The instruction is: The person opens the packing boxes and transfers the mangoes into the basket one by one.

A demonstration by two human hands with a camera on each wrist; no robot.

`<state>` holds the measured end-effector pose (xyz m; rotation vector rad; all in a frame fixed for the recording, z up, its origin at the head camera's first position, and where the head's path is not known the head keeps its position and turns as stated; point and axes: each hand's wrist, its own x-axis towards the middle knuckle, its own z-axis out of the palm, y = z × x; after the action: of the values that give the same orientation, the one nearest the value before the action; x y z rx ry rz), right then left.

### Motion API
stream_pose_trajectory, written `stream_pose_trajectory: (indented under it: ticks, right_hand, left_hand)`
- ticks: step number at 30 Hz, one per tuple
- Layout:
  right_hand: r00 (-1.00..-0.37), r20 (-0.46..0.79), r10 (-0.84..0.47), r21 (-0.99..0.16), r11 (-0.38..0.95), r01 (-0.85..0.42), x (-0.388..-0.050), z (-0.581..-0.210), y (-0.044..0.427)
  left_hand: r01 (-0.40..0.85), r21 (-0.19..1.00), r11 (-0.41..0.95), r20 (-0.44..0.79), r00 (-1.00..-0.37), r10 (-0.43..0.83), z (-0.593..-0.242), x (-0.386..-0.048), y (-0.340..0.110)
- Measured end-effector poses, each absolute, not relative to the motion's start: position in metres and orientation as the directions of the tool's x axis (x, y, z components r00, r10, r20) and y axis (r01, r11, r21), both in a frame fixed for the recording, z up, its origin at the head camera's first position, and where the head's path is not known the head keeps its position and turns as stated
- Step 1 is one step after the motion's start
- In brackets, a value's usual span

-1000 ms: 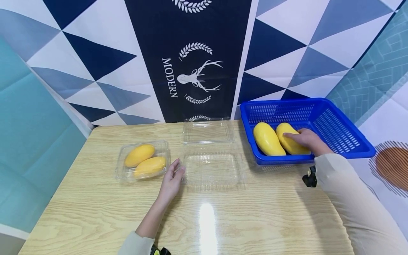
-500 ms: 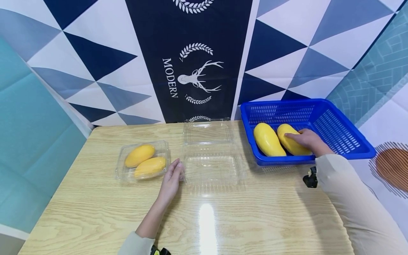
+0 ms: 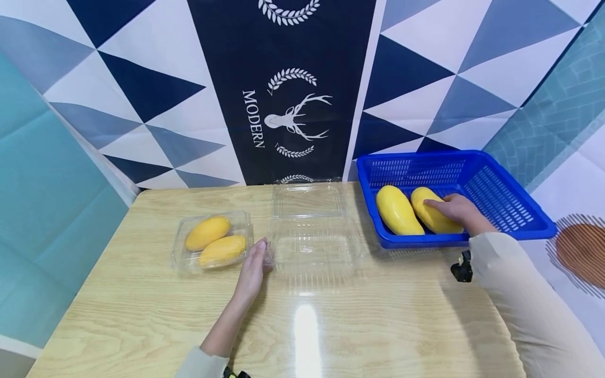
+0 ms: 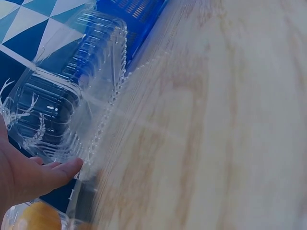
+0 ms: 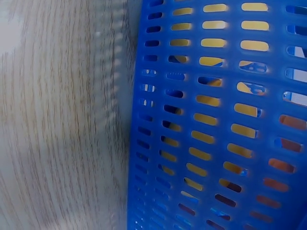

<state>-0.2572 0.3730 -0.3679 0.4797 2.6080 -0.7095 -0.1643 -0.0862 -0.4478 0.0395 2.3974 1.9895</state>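
Observation:
In the head view my right hand point(image 3: 459, 208) grips the right-hand yellow mango point(image 3: 434, 214) inside the blue slotted basket point(image 3: 529, 233), thumb across its upper side. Another mango point(image 3: 398, 211) lies just to its left. The right wrist view shows the basket's side wall point(image 5: 192, 86), with yellow through the slots; the grip is hidden there. My left hand point(image 3: 252, 270) touches the left edge of a clear plastic clamshell box point(image 3: 314, 252), which lies unfolded with its lid toward the wall. The left wrist view has my left hand point(image 4: 38, 177) at the clear box's point(image 4: 72, 110) corner, fingers fairly straight.
Left of my left hand stands a second clear box point(image 3: 181, 247) containing two mangoes point(image 3: 222, 251). The wooden table point(image 3: 368, 325) ends at a patterned cloth wall point(image 3: 293, 47). The basket sits at the table's back right.
My left hand has turned slightly at the clear box's edge, with its thumb lower than before. My right hand stays on the same mango. The head view has tilted a little.

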Motion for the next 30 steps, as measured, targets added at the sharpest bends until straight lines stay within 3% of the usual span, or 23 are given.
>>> stream_pose_trajectory:
  ticks: [8, 30]
  right_hand:
    - [-0.868, -0.427, 0.253, -0.405, 0.805, 0.433, -0.2560, -0.3680, 0.3717]
    - [-0.890, -0.387, 0.243, -0.422, 0.811, 0.405, -0.2532, -0.3686, 0.3720]
  left_hand:
    - [-0.029, 0.996, 0.086, -0.037, -0.995, 0.088, -0.4450, -0.1629, -0.0868]
    - [-0.024, 0.997, 0.075, -0.032, -0.994, 0.107, -0.4471, -0.1610, -0.0872]
